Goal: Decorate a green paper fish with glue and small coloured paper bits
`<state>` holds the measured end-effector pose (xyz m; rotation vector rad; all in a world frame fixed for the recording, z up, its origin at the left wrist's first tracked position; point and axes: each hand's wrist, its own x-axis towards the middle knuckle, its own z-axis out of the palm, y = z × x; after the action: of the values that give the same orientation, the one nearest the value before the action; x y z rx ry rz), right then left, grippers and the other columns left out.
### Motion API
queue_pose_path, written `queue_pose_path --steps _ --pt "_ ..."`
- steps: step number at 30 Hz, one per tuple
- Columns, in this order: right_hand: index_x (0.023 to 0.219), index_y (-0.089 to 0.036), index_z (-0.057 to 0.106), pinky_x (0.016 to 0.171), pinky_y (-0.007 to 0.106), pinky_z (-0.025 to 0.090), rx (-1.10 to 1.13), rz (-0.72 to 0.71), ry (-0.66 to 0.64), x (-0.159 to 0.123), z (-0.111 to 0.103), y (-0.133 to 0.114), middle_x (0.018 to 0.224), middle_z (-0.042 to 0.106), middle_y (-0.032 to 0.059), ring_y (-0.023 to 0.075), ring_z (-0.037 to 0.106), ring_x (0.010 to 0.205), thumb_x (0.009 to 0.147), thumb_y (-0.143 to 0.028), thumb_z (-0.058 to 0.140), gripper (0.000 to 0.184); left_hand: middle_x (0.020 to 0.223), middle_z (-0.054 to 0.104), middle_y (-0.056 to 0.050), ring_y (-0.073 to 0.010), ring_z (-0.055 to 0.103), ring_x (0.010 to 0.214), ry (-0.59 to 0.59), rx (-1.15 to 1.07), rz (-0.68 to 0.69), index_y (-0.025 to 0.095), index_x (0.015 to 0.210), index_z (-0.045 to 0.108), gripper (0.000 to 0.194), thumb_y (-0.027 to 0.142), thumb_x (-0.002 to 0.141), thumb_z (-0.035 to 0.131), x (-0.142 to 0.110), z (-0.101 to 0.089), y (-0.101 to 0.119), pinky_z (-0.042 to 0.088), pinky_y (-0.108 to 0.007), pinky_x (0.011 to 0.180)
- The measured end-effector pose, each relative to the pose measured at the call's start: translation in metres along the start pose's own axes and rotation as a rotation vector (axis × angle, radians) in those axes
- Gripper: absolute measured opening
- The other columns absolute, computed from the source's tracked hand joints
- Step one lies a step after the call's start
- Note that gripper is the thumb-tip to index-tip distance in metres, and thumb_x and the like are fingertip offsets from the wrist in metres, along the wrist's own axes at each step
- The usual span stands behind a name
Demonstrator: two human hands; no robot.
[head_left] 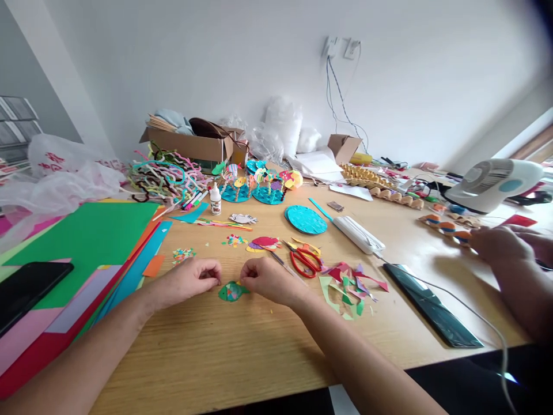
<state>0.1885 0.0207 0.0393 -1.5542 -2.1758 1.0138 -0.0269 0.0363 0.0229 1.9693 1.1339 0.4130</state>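
A small green paper fish (231, 292) with coloured scales lies flat on the table between my hands. My left hand (192, 280) is closed in a pinch just left of its head; whatever those fingertips hold is too small to make out. Closed at the fish's tail end and a yellow bit on its upper edge is my right hand (268, 280). Beyond them are small piles of paper bits (235, 240) and red, yellow and purple paper shapes (264, 243). Red-handled scissors (306, 260) lie past my right hand, near coloured paper scraps (352, 286).
Coloured paper sheets (86, 230) and a black phone (30, 291) occupy the left. Behind stand a glue bottle (215, 202), pipe cleaners (166, 176) and turquoise discs (306, 219). At right are a power strip (358, 234), cable, fan (492, 181) and another person's hands (503, 245).
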Motion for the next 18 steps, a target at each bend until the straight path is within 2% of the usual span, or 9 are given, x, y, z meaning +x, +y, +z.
queue_pose_path --steps 8,18 --pt "0.075 -0.016 0.07 0.051 0.019 0.031 -0.132 0.003 -0.074 0.006 0.0 -0.012 0.069 0.064 -0.001 0.0091 0.049 0.059 0.074 -0.01 0.06 0.012 0.072 0.063 0.001 -0.0172 0.057 0.068 -0.112 -0.066 -0.015 0.021 0.072 0.059 0.016 0.033 0.068 0.05 -0.003 -0.004 0.006 0.043 -0.024 0.062" --pt "0.078 -0.018 0.073 0.05 0.02 0.03 -0.248 0.009 -0.124 0.011 0.001 -0.021 0.072 0.068 -0.0001 0.0104 0.052 0.06 0.075 -0.013 0.062 0.012 0.067 0.061 0.002 -0.0167 0.055 0.066 -0.151 -0.053 -0.037 0.021 0.073 0.063 0.018 0.029 0.063 0.05 -0.004 -0.004 0.01 0.04 -0.023 0.059"
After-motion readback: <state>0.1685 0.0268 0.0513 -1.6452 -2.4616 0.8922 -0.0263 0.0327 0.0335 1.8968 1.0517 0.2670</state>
